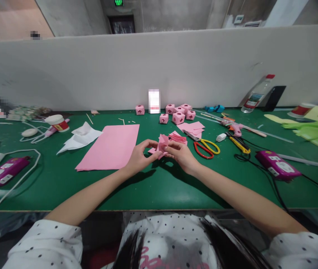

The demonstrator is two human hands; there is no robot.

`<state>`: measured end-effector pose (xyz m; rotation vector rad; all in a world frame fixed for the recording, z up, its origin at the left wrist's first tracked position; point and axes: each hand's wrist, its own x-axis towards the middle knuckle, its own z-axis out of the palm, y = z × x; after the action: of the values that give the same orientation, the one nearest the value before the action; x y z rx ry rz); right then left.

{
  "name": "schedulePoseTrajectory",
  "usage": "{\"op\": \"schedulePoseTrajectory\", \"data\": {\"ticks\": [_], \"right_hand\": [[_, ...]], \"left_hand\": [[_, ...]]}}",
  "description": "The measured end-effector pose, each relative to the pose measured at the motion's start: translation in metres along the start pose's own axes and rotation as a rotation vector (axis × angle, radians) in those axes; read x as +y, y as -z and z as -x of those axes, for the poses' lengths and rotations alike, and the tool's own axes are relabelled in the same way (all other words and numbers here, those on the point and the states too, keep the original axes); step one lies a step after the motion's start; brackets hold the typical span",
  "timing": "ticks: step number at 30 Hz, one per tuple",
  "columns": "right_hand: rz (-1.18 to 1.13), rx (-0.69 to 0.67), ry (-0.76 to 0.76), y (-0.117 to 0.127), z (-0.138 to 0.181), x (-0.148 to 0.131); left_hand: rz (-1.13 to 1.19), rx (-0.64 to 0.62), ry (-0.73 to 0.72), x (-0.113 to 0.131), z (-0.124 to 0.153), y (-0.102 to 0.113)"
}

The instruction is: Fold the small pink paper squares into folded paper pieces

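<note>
Between my two hands, above the green table, is a partly folded piece of pink paper (162,144) with flaps standing up. My left hand (141,156) pinches it from the left with thumb and fingers. From the right, my right hand (181,156) grips it the same way. Just behind my right fingers lie small folded pink paper pieces (178,137) and flat pink squares (194,129). Scissors with red and yellow handles (207,147) rest right of that hand. Several finished pink paper cubes (178,118) sit farther back. A stack of pink sheets (111,147) lies left of my left hand.
A glowing phone (154,101) leans on the grey partition (119,71). On the right are a pink glue gun (236,129), a yellow-handled cutter (239,144), a purple power box (278,165) with cables, and a water bottle (256,95). Left stand a paper cup (57,123) and white tissue (81,135).
</note>
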<state>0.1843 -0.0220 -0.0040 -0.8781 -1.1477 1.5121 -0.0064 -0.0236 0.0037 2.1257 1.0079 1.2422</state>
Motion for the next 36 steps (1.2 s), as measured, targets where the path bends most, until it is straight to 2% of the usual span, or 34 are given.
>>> {"op": "schedulePoseTrajectory", "data": {"ticks": [9, 13, 36], "right_hand": [[0.132, -0.010, 0.053, -0.004, 0.002, -0.002], [0.158, -0.036, 0.129, -0.006, 0.003, -0.010], [0.358, -0.010, 0.231, 0.003, -0.002, -0.005]], "left_hand": [[-0.005, -0.015, 0.034, -0.007, 0.000, -0.001], [-0.016, -0.034, 0.033, -0.003, -0.001, 0.000], [0.026, -0.136, 0.040, 0.005, 0.001, 0.002]]}}
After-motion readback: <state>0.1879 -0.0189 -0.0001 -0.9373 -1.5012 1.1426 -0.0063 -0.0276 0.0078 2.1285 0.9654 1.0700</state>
